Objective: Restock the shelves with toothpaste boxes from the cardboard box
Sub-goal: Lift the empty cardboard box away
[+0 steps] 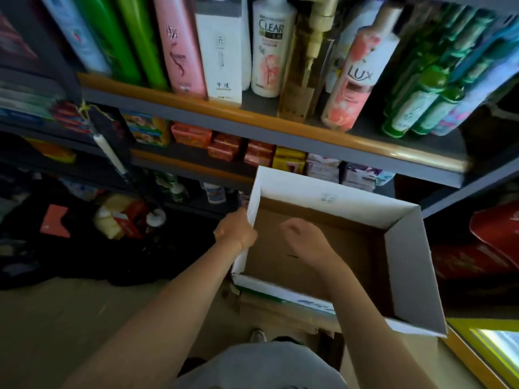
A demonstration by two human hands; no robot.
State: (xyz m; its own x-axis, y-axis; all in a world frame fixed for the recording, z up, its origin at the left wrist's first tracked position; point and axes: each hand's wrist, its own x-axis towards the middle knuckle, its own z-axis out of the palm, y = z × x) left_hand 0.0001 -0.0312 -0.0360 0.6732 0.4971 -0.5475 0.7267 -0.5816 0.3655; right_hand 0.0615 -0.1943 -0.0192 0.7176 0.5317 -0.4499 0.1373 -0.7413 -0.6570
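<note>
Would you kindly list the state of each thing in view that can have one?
cardboard box: open on top, no toothpaste boxes visible inside.
left hand: holds the box's left wall.
right hand: inside the box, fingers curled, holding nothing visible.
shampoo bottles: upright on the upper shelf.

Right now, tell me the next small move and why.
Probably draw the right hand out and set the cardboard box aside: its brown floor shows bare, no toothpaste boxes in sight. The left hand already grips the left wall, and the right hand is curled inside, apparently holding nothing.
</note>
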